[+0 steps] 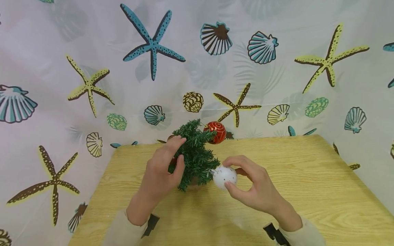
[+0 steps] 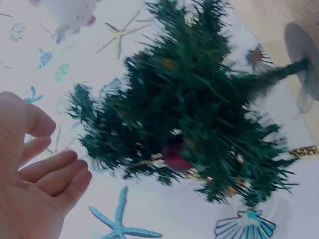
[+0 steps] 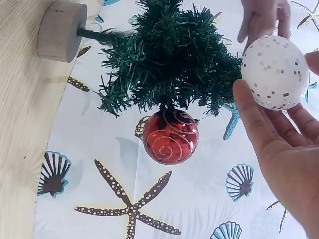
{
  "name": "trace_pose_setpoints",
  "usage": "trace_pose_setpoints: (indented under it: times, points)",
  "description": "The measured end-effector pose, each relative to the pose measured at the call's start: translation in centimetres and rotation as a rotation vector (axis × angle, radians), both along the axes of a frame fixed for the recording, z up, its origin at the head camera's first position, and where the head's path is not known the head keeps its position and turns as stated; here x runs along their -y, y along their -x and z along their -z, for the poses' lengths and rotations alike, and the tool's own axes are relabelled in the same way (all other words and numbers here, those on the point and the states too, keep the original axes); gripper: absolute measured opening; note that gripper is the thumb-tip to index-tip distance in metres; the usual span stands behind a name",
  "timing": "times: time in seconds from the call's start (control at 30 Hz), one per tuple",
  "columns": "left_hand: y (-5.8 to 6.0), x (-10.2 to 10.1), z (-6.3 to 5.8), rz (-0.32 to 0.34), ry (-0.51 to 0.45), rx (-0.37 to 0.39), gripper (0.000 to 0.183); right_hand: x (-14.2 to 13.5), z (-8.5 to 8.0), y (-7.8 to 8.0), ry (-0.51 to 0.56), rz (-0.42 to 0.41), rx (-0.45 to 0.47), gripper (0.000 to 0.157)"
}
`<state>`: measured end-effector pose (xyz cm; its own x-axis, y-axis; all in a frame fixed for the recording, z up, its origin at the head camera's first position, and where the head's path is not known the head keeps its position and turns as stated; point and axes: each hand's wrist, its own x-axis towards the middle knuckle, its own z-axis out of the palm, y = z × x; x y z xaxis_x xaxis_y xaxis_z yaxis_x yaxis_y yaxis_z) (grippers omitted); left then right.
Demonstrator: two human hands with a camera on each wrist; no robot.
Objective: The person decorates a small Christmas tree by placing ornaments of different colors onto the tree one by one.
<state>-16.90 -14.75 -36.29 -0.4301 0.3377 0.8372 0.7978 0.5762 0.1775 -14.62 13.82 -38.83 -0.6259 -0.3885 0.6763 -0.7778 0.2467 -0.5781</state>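
A small artificial Christmas tree [image 1: 197, 150] stands on a round wooden base [image 3: 61, 32]. Beside its left side is my left hand [image 1: 161, 167], fingers loosely bent and holding nothing; in the left wrist view a gap separates that hand [image 2: 45, 174] from the branches. My right hand [image 1: 255, 184] pinches a white ball ornament [image 1: 225, 177] with speckles between thumb and fingers, just right of the tree. A red ball ornament [image 3: 171, 136] with gold swirls hangs on the tree's far right side. Another dark red ornament [image 2: 177, 158] shows among the branches in the left wrist view.
The tree is on a light wooden table [image 1: 292, 171]. Behind and at both sides hangs a white curtain [image 1: 184, 27] printed with starfish and shells. Dark straps [image 1: 150, 225] sit at both sleeves' cuffs.
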Motion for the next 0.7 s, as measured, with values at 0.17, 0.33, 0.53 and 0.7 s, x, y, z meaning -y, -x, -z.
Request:
trace_pose_setpoints:
  times: [0.17,0.33,0.53,0.7]
  points:
    - [-1.1,-0.7,-0.3,0.127,0.018,0.067,0.025,0.3,-0.5,0.0,0.003,-0.004,-0.005,0.05]
    - [-1.5,-1.4,-0.4,0.184,0.091,0.168,0.02,0.4,-1.0,0.0,0.014,-0.013,-0.003,0.049]
    - [-1.3,-1.8,-0.5,0.2,0.085,0.128,0.006,0.6,-1.2,0.0,0.02,-0.023,-0.006,0.049]
    - [-1.3,-2.0,-0.9,0.172,0.063,0.086,0.004,0.6,-0.8,0.1,0.012,-0.043,0.004,0.048]
